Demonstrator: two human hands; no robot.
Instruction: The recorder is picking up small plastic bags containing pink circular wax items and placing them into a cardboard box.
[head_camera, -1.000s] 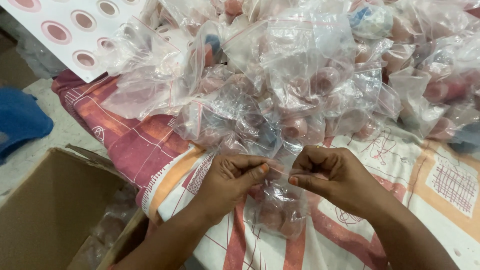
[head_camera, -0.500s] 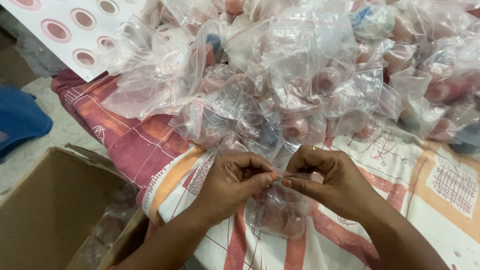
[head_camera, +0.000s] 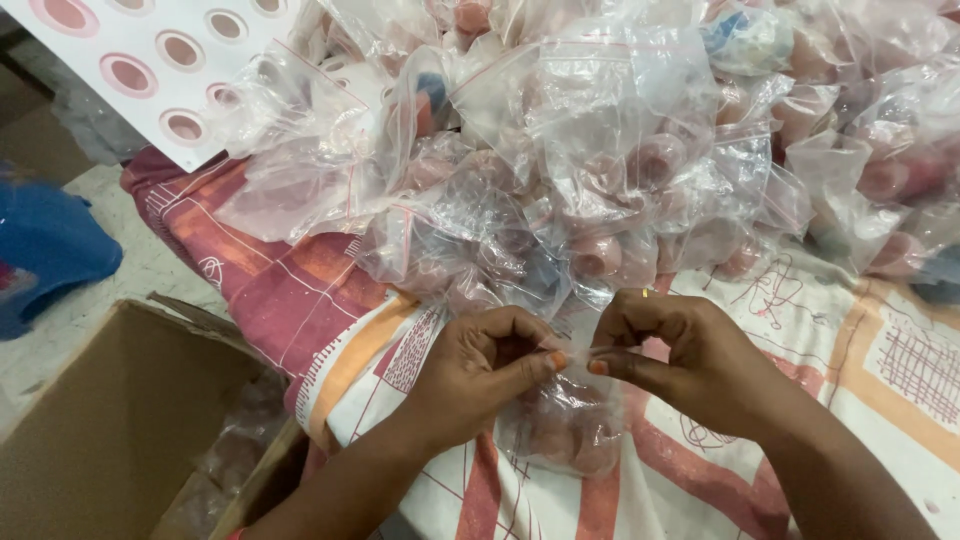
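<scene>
My left hand (head_camera: 480, 370) and my right hand (head_camera: 690, 355) both pinch the top edge of a small clear plastic bag (head_camera: 565, 430) with pinkish round pieces inside. The thumbs and forefingers nearly meet at the bag's closure strip. The bag hangs below my fingers over a patterned cloth (head_camera: 330, 320) in red, orange and white. Just beyond my hands lies a big heap of similar clear bags (head_camera: 600, 150) holding pink and a few blue round items.
An open cardboard box (head_camera: 110, 420) stands at the lower left, beside the cloth's edge. A white sheet with pink oval shapes (head_camera: 150, 70) lies at the top left. A blue object (head_camera: 50, 250) sits on the floor at the far left.
My fingertips have slid closer together along the bag's top edge, from apart to nearly touching. The bag has stayed below my hands.
</scene>
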